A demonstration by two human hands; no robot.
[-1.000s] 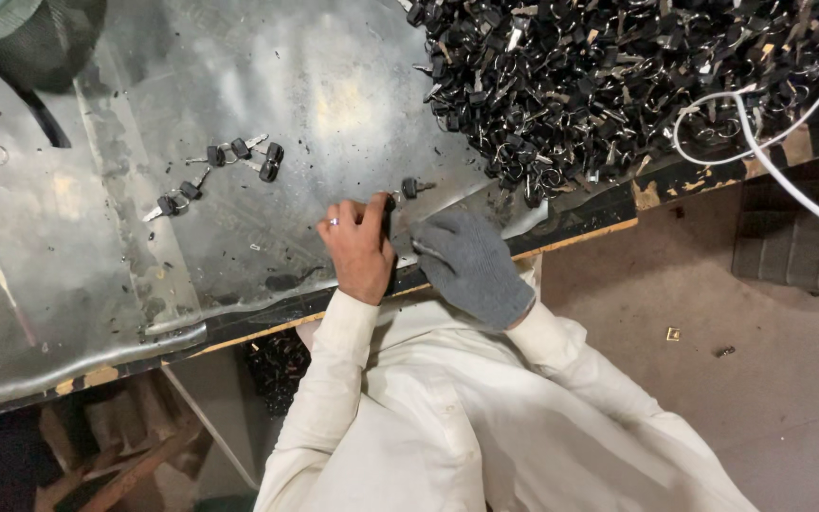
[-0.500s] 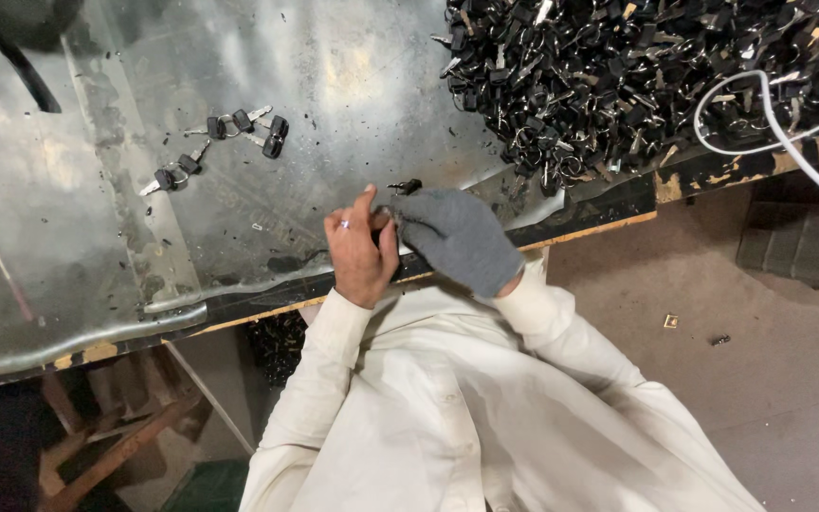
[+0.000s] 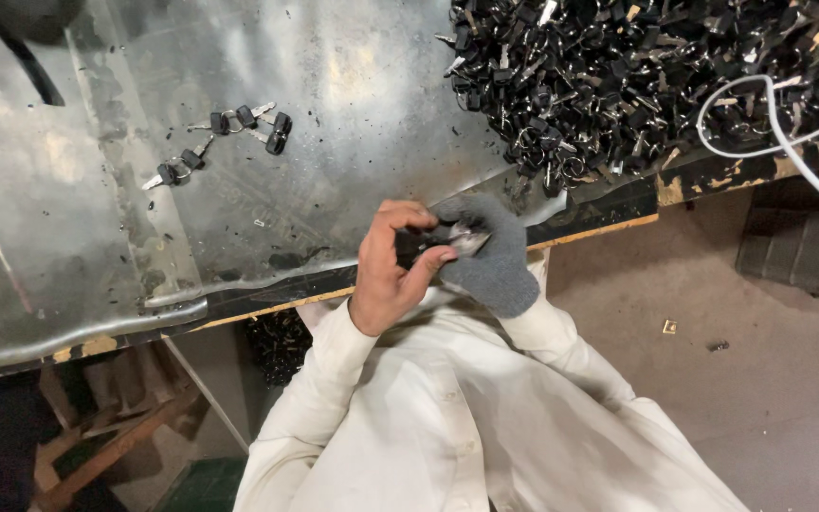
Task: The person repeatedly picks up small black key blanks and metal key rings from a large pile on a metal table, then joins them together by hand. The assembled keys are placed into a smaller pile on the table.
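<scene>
A person in a cream long-sleeved shirt (image 3: 447, 427) works at the near edge of a dented sheet-metal counter (image 3: 353, 123), seen from above. The bare left hand (image 3: 392, 270) is closed, thumb and fingers pinched on a small black-headed key (image 3: 428, 243), while the right hand (image 3: 490, 251), in a grey knit glove, is closed on the same key from the other side, its metal end showing between the two hands. The key sits just above the counter's front edge, close to the person's chest. Farther back on the metal lie two small sets of black-headed keys on rings (image 3: 244, 121) and (image 3: 177, 171), well apart from the hands. A large heap of black keys (image 3: 637, 76) fills the counter's right end, with a white cable (image 3: 779, 133) looping over it.
</scene>
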